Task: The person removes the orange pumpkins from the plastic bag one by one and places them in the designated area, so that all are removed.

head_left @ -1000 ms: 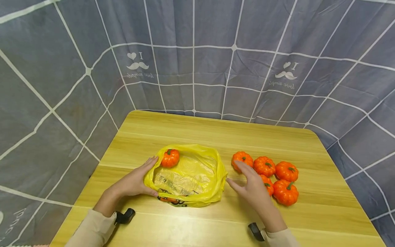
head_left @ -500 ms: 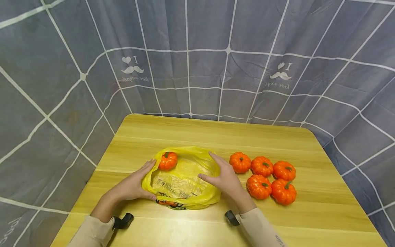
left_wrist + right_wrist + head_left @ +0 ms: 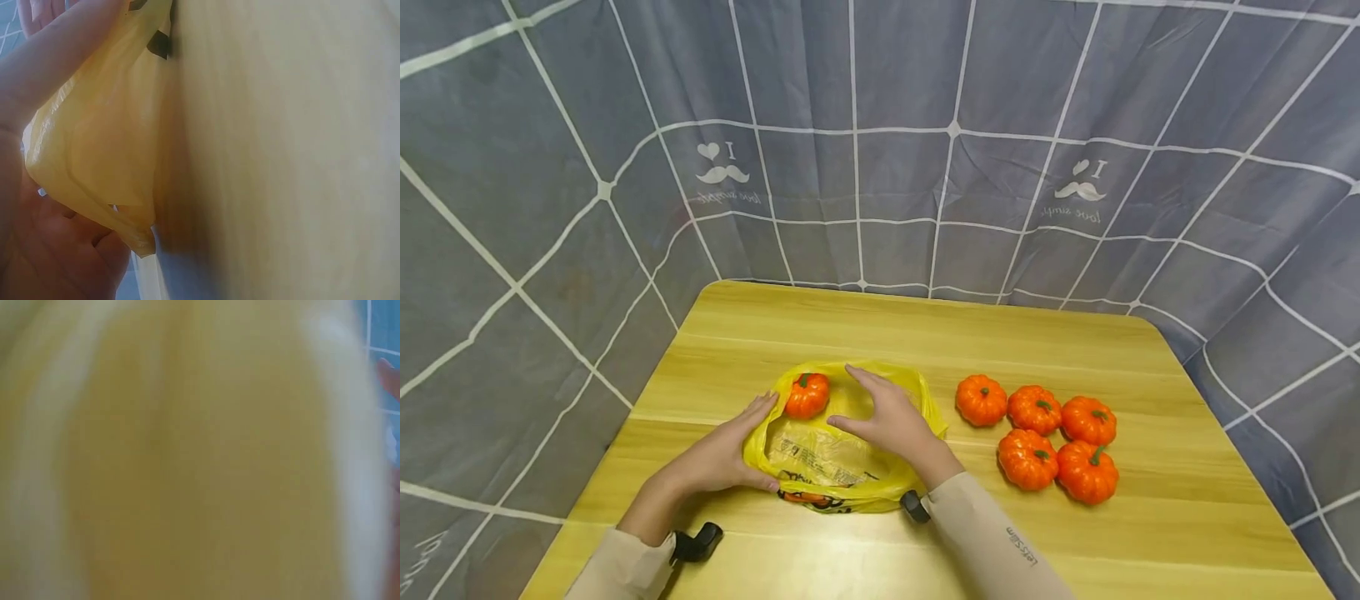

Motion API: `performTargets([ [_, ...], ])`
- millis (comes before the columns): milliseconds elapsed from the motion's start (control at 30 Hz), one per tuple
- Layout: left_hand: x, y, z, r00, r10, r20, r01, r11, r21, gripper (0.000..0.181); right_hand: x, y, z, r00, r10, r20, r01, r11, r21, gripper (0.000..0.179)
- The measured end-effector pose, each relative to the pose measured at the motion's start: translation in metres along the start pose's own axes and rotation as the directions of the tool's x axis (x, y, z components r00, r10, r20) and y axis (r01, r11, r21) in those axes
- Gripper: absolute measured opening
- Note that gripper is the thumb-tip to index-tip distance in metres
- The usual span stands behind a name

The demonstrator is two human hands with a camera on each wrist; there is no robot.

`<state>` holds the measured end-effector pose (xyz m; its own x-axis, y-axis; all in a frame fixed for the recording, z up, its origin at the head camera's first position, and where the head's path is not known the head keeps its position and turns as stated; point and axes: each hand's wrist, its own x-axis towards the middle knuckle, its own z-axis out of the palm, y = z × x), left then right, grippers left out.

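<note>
A yellow plastic bag (image 3: 891,490) lies on the table with its mouth spread wide, one small orange pumpkin (image 3: 807,396) inside at its left. My left hand (image 3: 726,454) rests against the bag's left side, thumb by the front rim and fingers straight along the outer side. In the left wrist view, the bag's yellow film (image 3: 106,144) hangs between thumb and palm. Over the bag's mouth is my right hand (image 3: 891,421), thumb and fingers spread toward the pumpkin, holding nothing. Blurred yellow plastic (image 3: 206,450) fills most of the right wrist view.
Several more orange pumpkins (image 3: 1027,459) sit in two rows on the wooden table (image 3: 880,317), right of the bag. A grey curtain (image 3: 902,75) with white lines hangs behind and on both sides. Each wrist wears a black camera (image 3: 697,543).
My right hand has moved left, from beside the loose pumpkins to over the bag's mouth. My left hand has stayed at the bag's left side. The head view has shifted slightly.
</note>
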<state>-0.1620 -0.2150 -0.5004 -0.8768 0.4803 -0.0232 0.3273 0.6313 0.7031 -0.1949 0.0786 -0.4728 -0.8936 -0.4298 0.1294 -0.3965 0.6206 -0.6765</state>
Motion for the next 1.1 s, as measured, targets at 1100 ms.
performTargets([
  [1100,0.002,0.001,-0.001,0.999,0.01,0.032,-0.01,1.0,0.012,0.124,0.046,-0.012,0.069,0.985,0.107,-0.134,-0.1,0.993,0.056,0.086],
])
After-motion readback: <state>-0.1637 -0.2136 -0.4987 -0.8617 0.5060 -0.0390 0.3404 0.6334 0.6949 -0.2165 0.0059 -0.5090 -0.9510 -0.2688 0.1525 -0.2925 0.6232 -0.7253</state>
